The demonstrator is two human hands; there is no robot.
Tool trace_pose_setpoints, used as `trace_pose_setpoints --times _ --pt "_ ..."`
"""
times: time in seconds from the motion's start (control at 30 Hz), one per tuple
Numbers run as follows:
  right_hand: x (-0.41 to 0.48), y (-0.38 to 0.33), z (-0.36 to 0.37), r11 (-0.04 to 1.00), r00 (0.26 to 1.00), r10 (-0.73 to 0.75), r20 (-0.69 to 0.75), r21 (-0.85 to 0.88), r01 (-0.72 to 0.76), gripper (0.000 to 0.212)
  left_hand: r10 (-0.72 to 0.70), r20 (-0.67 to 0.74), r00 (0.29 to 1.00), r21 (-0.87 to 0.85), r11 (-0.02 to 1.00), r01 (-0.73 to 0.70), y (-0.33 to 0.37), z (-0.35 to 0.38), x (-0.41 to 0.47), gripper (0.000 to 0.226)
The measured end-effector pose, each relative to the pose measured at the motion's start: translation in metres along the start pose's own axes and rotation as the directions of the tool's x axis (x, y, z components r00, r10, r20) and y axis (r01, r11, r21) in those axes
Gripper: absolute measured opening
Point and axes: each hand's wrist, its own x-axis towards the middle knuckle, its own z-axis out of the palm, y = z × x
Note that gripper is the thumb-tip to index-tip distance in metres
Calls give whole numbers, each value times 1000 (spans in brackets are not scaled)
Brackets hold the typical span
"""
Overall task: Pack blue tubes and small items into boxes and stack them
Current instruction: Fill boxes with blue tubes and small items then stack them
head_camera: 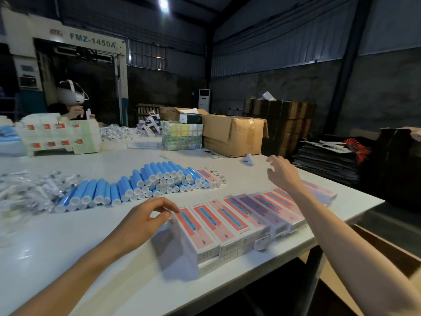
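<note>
**Left grip** (145, 217): narrow. The thumb and fingertips pinch the far left corner of the pink-and-white cardboard end box (196, 229). This box lies flat on the white table (68, 258), printed face up, directly right of the grip.

**Right grip** (282, 172): raised above the table. The fingers are loosely spread and slightly curled, and they hold nothing.

**Row of pink-and-white rectangular boxes** (257, 208): starts at the end box under the left grip and runs rightward, passing beneath the right forearm. The boxes lie side by side and touch. A lower layer shows under their near ends.

**Blue cylindrical tubes with white end caps** (159, 179): piled on the table beyond the left grip and to the left of the right grip, with their caps facing the near edge. Two more flat boxes (211, 176) touch the right end of the pile, between it and the right grip.

**Small items in clear plastic wrappers** (27, 192): heaped well to the left of the left grip, next to the left end of the tube pile.

**Brown cardboard carton** (232, 133): stands open beyond the right grip, at the far side of the table.
</note>
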Motion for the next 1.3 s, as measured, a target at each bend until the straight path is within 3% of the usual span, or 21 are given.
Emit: trace_pose_setpoints --times 0.1,0.3,0.4,0.5,0.63,0.7,0.77,0.83,0.93,0.97,1.03,1.1,1.3 --pt "-13 -92 5 944 987 -136 -86 291 156 18 -23 -42 999 47 999 25 4 -16 -10 24" --pt "-85 -298 18 622 915 -388 -107 702 345 21 -113 -155 981 109 985 131 -7 -68 -42 28" --pt "-137 -384 33 437 903 -429 -31 868 237 23 -175 -233 957 168 962 217 -23 -104 -70 32" --pt "-187 -445 56 340 881 -471 54 932 125 26 -238 -338 911 244 912 329 -41 -140 -102 28" --pt "-241 -475 102 278 829 -553 85 957 87 24 -399 -439 805 496 639 588 -65 -182 -140 13" --pt "-250 -472 126 294 835 -532 142 955 25 25 -332 -577 746 570 491 659 -76 -201 -161 10" --pt "-248 -471 142 290 849 -493 189 956 -44 28 -186 -704 686 638 259 725 -83 -224 -178 23" --pt "-245 -471 150 281 859 -466 211 956 -83 30 -147 -809 569 568 53 822 -82 -251 -186 45" --pt "-246 -474 156 285 838 -495 228 954 -91 31 -318 -887 334 382 -99 919 -81 -290 -192 79" --pt "-246 -474 157 282 834 -504 225 955 -87 31 -380 -879 289 360 -129 924 -82 -299 -193 87" --pt "-246 -473 158 273 828 -514 225 958 -91 32 -483 -841 246 363 -164 917 -87 -309 -194 99" --pt "-245 -473 157 264 824 -512 244 957 -119 32 -507 -826 249 370 -153 916 -94 -315 -196 99" --pt "-240 -470 155 289 846 -423 326 933 -215 28 -629 -736 252 239 107 965 -100 -349 -189 102"
